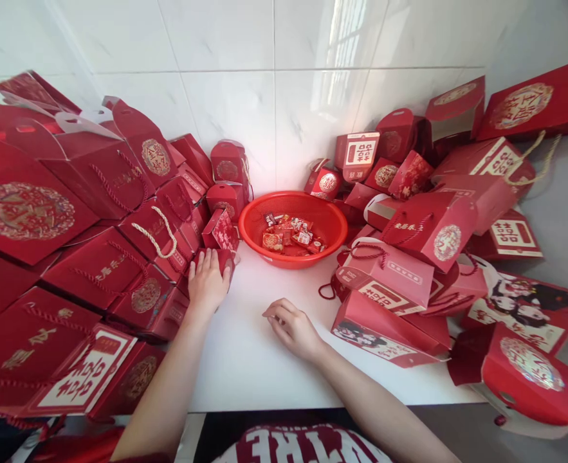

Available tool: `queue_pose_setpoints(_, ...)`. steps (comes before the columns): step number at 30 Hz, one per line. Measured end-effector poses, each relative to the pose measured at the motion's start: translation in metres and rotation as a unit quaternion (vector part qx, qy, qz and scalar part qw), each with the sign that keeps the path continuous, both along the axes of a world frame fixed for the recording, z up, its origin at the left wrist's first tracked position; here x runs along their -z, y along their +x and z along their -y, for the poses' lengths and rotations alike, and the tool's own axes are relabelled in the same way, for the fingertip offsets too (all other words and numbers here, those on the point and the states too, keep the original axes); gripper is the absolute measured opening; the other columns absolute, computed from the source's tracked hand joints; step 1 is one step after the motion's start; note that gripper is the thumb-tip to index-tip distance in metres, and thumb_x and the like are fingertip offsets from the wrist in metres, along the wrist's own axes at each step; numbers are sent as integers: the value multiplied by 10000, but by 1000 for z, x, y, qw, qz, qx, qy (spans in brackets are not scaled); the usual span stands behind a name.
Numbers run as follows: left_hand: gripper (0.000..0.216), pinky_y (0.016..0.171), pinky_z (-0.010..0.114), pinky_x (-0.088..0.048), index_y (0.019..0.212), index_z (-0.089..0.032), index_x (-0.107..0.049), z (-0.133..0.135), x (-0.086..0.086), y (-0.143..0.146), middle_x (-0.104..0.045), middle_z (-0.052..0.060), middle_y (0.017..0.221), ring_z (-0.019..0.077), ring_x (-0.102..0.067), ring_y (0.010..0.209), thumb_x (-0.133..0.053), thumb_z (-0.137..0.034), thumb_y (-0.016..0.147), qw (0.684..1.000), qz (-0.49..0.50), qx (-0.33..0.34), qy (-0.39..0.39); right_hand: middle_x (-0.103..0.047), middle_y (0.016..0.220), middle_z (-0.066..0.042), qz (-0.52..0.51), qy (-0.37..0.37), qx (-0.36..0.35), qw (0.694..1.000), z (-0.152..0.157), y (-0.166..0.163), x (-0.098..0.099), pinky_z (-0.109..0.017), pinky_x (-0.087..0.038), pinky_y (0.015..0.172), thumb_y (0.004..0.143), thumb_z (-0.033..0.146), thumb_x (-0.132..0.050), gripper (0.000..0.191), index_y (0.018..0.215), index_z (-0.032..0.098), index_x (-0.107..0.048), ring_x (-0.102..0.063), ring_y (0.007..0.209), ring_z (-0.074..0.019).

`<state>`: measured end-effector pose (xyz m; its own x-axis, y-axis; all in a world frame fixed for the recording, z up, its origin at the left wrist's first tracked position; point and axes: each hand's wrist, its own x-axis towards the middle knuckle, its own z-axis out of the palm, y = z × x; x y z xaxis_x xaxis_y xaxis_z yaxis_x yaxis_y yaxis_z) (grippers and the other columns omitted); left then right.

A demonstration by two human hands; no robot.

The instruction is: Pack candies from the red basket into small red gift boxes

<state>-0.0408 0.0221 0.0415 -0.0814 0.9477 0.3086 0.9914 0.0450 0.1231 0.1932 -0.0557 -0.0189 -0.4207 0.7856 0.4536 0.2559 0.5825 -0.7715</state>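
Observation:
My left hand [209,283] lies flat on a small red gift box [224,259] at the inner edge of the left-hand stack. Its fingers are stretched out and slightly apart, and they cover part of that box. Over the white tabletop [249,366], my right hand [293,328] rests with its fingers loosely curled and nothing visible in them. Beyond both hands stands a red plastic basket [291,260]. Small wrapped candies [291,233] in red and white lie in the bottom of it.
Red gift boxes [95,263] with rope handles are stacked tightly on the left. More red boxes [384,276] are heaped loosely on the right, some tipped over. One box [529,366] sits at the table's front right corner. A white tiled wall [226,122] closes off the back.

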Motion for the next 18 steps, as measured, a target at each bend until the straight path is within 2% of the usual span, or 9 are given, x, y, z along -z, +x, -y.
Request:
queue_pose_setpoints(3,664,1183,545,-239,1481,30,-329,1,-9,3,-330,229,1556,343,-285,1463,-374,-361,946,1000,-20,-7,-22,-620,1031,-64,8,0,-5,1000,-1,0,2,-260,-523,728,954,164,-470,205,1069,226,-627,-637,855,-148)
queue_pose_setpoints(5,694,1179,574,-231,1496,19,-296,2,-18,9,-303,234,1567,350,-257,1473,-407,-387,944,1000,-21,6,2,-623,1038,-59,19,1,-8,1000,-2,0,2,-264,-522,755,953,162,-472,208,1072,230,-627,-639,859,-147)
queue_pose_setpoints(8,663,1176,615,-200,1503,-66,-316,4,-40,26,-301,207,1577,355,-232,1481,-456,-393,943,995,-1,73,69,-625,1039,-57,32,4,-8,999,-4,1,1,-263,-520,762,954,164,-470,210,1071,231,-630,-637,839,-143)
queue_pose_setpoints(10,563,1180,562,-245,1457,-154,-413,7,-57,45,-372,158,1551,326,-316,1449,-485,-377,946,981,51,154,105,-626,1037,-56,38,10,-8,999,-5,1,0,-261,-517,767,951,162,-471,209,1068,225,-633,-633,830,-139)
queue_pose_setpoints(12,417,1141,437,-363,1343,-211,-542,10,-71,71,-520,104,1429,262,-476,1338,-504,-348,951,950,137,262,102,-628,1036,-55,46,16,-7,999,-6,1,0,-257,-515,770,945,157,-476,210,1069,218,-635,-630,825,-137)
queue_pose_setpoints(14,290,1057,352,-451,1206,-233,-635,10,-78,101,-624,62,1253,208,-583,1191,-520,-301,949,904,212,367,52,-630,1042,-52,55,20,-5,998,-8,1,1,-254,-513,761,939,154,-482,210,1068,215,-636,-627,800,-132)
queue_pose_setpoints(16,274,977,315,-502,1181,-232,-645,6,-74,132,-633,53,1182,190,-611,1113,-572,-275,921,860,257,440,-8,-634,1047,-51,63,26,-3,998,-9,1,3,-253,-513,759,931,146,-485,209,1065,211,-631,-628,797,-133)
queue_pose_setpoints(18,375,926,319,-525,1229,-224,-621,-1,-62,160,-608,65,1172,199,-614,1071,-665,-277,860,837,278,469,-32,-636,1047,-56,72,39,0,997,-11,1,6,-255,-514,761,916,131,-489,204,1050,202,-624,-633,828,-145)
